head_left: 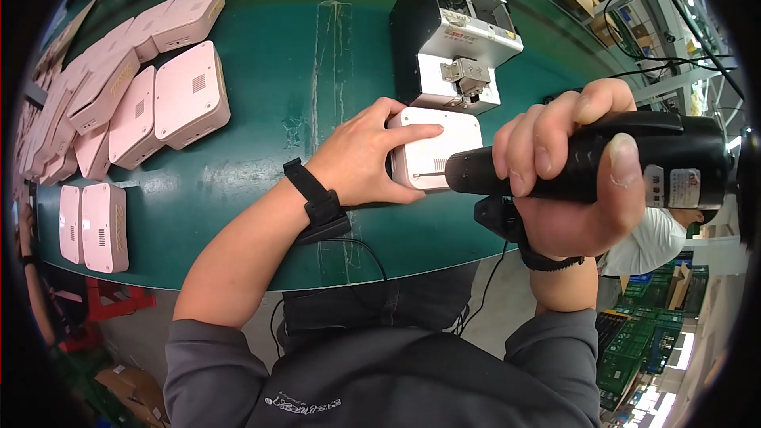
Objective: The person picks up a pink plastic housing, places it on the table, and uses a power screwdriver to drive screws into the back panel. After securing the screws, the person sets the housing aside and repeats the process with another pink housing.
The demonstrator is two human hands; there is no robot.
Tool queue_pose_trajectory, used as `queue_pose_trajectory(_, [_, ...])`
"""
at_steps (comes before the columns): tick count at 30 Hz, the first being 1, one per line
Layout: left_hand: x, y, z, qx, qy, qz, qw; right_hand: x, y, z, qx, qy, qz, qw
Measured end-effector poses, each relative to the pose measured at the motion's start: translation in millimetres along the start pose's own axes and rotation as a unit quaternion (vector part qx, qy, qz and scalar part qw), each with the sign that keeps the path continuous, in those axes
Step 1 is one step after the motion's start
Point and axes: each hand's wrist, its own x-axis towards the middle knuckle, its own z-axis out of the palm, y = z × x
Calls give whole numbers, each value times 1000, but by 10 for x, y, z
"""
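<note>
My left hand [361, 150] is closed around a pale pink-white plastic box [436, 131], thumb and fingers gripping its near and far sides on the green table. Vent slots and corner holes show on the box's upper face. In my right hand [571, 143] is a black electric screwdriver [666, 131], my fingers wrapped round its body. Its thin bit reaches left over the near part of the box, close to the near left corner. Whether the tip sits in a screw hole cannot be made out. Black straps circle both wrists.
Beyond the box stands a black and silver screw-feeding machine [452, 40]. Many similar pink boxes [190, 95] are piled at the left, with two more [103, 226] near the front edge. Cables hang by my lap. Another person [646, 242] and green crates [642, 341] are at the right.
</note>
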Motion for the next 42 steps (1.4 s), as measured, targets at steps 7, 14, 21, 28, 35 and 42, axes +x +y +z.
queue_pose_trajectory(7, [-21, -28, -46, -6, 3, 11, 1000, -49, 212, 77, -38, -11, -8, 999])
queue_pose_trajectory(14, [97, -129, 58, -39, -47, 13, 998, -233, 332, 86, -206, 34, -47, 977])
queue_pose_trajectory(21, [60, 148, 3, -28, -1, 72, 997, -191, 10, 225, -198, 132, -68, 969])
queue_pose_trajectory(28, [64, 133, -144, -34, 4, 22, 999, -541, -143, -188, -308, 369, -79, 873])
queue_pose_trajectory(35, [112, 69, -116, -500, -151, -181, 833, -663, 155, -751, -311, 457, 14, 834])
queue_pose_trajectory(42, [130, 154, -179, -504, -252, -399, 724, -688, 98, -659, -322, 460, -17, 827])
